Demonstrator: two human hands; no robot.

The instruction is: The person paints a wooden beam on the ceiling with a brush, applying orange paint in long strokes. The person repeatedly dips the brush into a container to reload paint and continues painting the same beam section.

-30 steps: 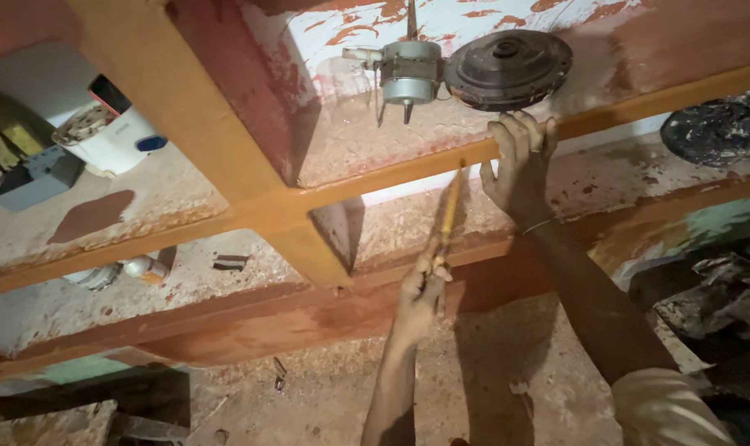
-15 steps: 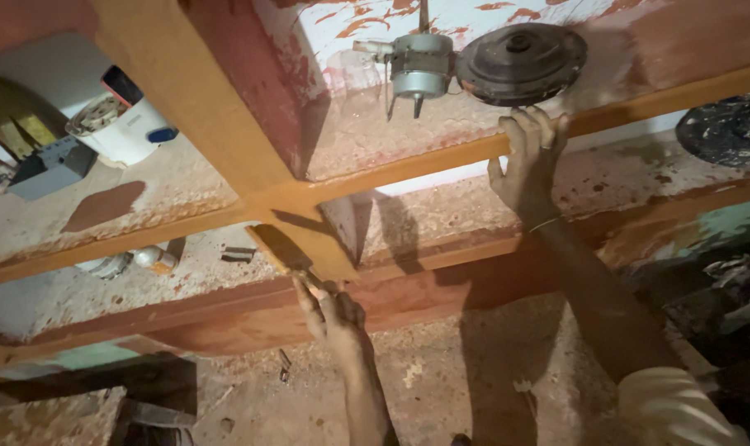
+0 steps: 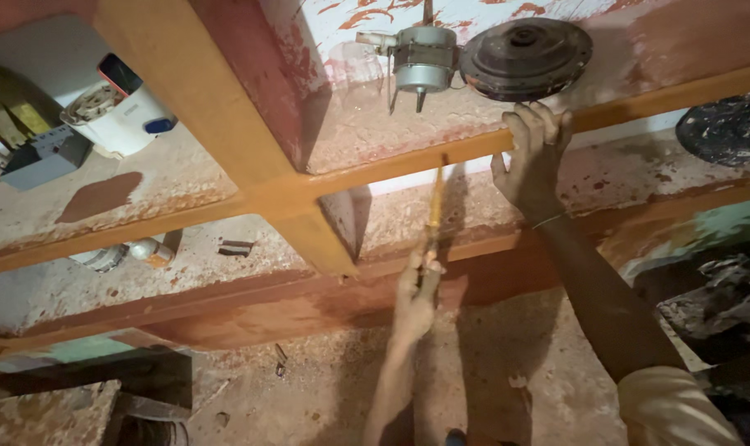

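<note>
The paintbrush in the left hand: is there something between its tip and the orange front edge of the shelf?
Nothing visible is in the way. The left hand holds the paintbrush upright, and its tip already meets the orange shelf edge. The right hand grips the same edge further to the right, apart from the brush.

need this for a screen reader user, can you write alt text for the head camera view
A person's left hand holds a thin paintbrush up to the orange-painted front edge of a wooden shelf, while the right hand grips that edge. On the shelf above sit a small electric motor and a dark round disc.
</note>
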